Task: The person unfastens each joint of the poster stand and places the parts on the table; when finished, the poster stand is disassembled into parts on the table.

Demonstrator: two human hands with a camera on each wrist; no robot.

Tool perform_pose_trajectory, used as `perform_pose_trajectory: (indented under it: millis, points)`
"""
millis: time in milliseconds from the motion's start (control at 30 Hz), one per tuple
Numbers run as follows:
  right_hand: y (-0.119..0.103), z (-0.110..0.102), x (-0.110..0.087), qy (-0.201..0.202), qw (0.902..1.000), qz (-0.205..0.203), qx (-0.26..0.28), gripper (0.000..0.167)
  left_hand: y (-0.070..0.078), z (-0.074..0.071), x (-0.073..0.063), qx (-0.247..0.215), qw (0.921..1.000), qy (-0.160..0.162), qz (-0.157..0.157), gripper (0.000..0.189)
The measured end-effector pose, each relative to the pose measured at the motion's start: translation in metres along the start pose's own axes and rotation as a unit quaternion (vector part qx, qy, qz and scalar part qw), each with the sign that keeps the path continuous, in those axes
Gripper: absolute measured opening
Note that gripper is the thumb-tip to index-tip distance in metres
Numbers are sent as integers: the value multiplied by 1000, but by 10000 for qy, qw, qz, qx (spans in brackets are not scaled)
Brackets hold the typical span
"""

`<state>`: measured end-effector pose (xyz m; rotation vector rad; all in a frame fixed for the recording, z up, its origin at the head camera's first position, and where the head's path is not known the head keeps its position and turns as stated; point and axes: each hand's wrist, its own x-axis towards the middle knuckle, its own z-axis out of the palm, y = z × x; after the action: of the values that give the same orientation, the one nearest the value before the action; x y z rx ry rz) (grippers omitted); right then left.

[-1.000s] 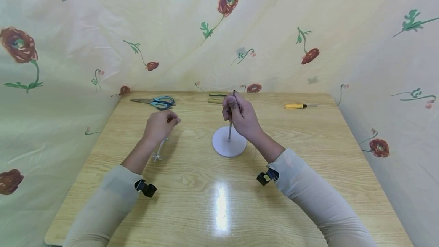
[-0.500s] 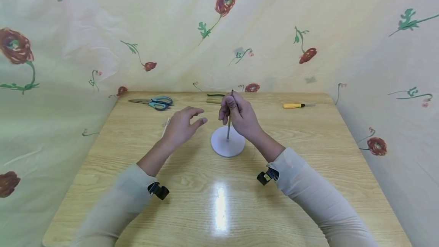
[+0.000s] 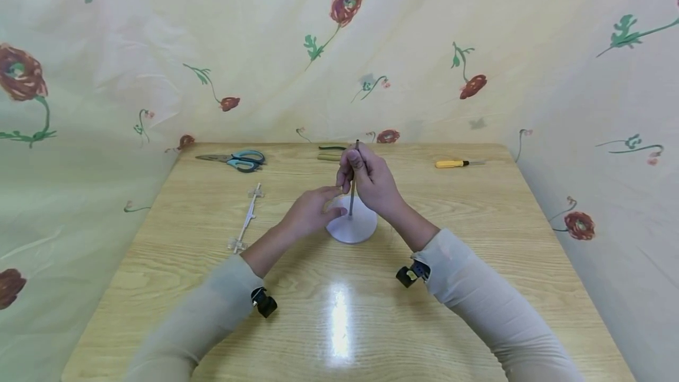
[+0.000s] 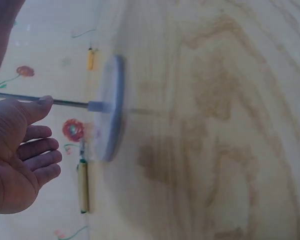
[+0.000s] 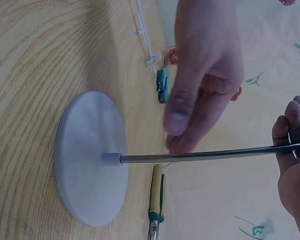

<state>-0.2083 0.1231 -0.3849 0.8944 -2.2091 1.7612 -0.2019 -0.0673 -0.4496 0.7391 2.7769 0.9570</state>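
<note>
A thin metal rod (image 5: 205,157) stands upright in the short collar of a round white base (image 3: 356,231) on the table. My right hand (image 3: 371,178) grips the rod near its top, thumb against it. My left hand (image 3: 313,212) is beside the rod's lower half, thumb and fingers extended and apart, with nothing held. In the right wrist view the left fingertips (image 5: 180,142) come right up to the rod. Left of that hand, a slim white bar (image 3: 248,217) with clear plastic pieces at both ends lies on the table.
Along the table's back edge lie blue-handled scissors (image 3: 246,161), pliers (image 3: 330,157) partly behind the right hand, and a yellow screwdriver (image 3: 451,164). A flower-patterned cloth (image 3: 276,46) hangs behind and at both sides of the wooden table (image 3: 424,323).
My left hand has moved right, from over the white bar to beside the rod, its fingers spreading. The white bar is now uncovered. The right hand keeps its grip on the rod.
</note>
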Motion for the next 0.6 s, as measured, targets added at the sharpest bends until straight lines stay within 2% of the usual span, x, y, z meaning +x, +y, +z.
perform_pose_trajectory:
  millis: [167,200,333,400,433,500,600]
  points:
    - [-1,0,0,-1,10000,20,25,36,-7,20,4,86,9993,-267,240,63]
    - [-1,0,0,-7,10000,10,16,36,-17,27,7,135,9989,-280,350,66]
    - [0,1,1,-10,10000,-30,33,34,-32,44,13,282,9972,-380,577,63]
    - [1,1,1,-6,10000,-36,38,34,-42,56,16,576,9956,-331,665,62]
    - [1,1,1,-9,10000,-35,38,35,-34,52,13,560,9958,-409,591,59]
    - [1,1,1,-18,10000,-27,30,35,-31,51,12,644,9954,-476,527,60]
    - [2,0,1,-16,10000,0,25,36,-15,41,6,671,9951,-639,338,62]
